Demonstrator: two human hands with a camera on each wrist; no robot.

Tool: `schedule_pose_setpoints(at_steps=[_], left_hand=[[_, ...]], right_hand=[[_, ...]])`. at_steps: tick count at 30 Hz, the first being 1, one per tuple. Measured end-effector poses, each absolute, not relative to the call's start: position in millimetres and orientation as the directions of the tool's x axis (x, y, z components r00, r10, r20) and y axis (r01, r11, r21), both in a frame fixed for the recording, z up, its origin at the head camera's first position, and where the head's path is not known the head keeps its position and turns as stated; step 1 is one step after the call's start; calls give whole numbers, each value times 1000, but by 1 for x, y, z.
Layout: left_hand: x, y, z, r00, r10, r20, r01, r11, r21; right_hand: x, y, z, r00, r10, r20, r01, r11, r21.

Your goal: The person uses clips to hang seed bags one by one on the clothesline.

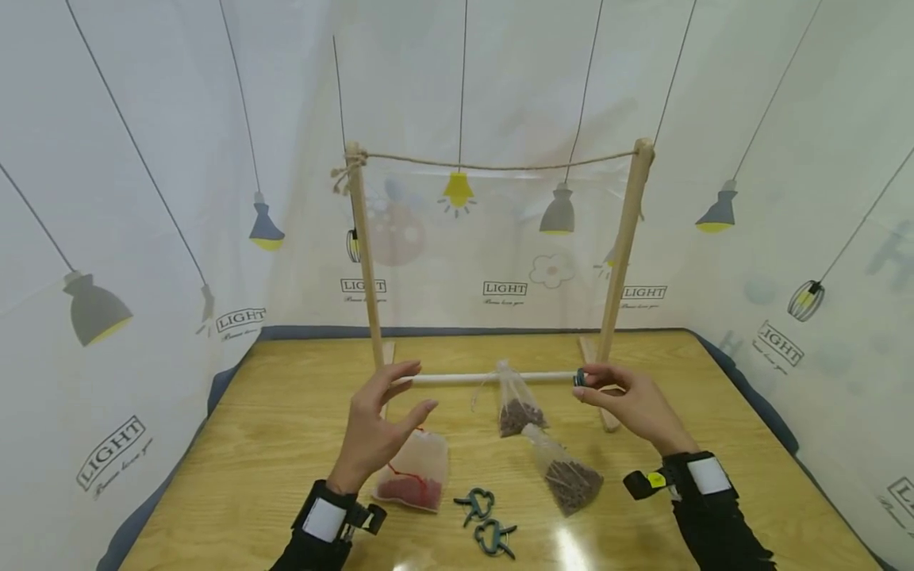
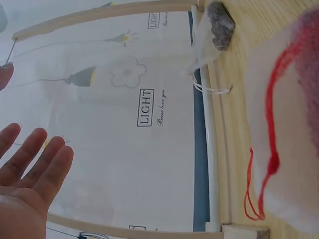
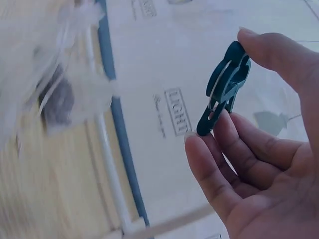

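Observation:
In the right wrist view, a dark green plastic clip (image 3: 227, 87) is held between the thumb and fingertips of my right hand (image 1: 635, 400). My left hand (image 1: 382, 424) is raised over the table with fingers spread and nothing in them. Below it lies a sheer bag with a red drawstring (image 1: 412, 476) and pinkish contents. Between the hands, one sheer bag of dark bits (image 1: 520, 404) rests against the white crossbar (image 1: 457, 378). Another bag of dark bits (image 1: 571, 480) lies nearer, to the right. Two more dark green clips (image 1: 493, 538) lie at the front middle.
Behind the hands stands a wooden frame with two posts (image 1: 620, 254) and a twine line (image 1: 500, 167) strung between their tops. A lamp-printed curtain (image 1: 457, 95) surrounds the wood-grain table (image 1: 250, 444) at the back and sides.

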State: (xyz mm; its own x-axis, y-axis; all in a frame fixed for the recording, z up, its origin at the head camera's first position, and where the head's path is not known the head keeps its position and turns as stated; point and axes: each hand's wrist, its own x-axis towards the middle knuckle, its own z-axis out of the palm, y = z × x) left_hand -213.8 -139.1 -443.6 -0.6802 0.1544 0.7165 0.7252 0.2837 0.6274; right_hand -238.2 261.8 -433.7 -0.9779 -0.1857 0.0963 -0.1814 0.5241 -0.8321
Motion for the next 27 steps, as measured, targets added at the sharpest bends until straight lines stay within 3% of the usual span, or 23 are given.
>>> schedule_pose_setpoints(at_steps=[13,27], left_hand=[[-210,-116,-427,-578,182,795,804,295,517],[-211,-84,-413,-545,252,800,833,270,483]], right_hand=[[-231,215,-409,-964,-197,176,-235,338,-911],[-221,180,-391,-940,-211,270,-321,266,-909]])
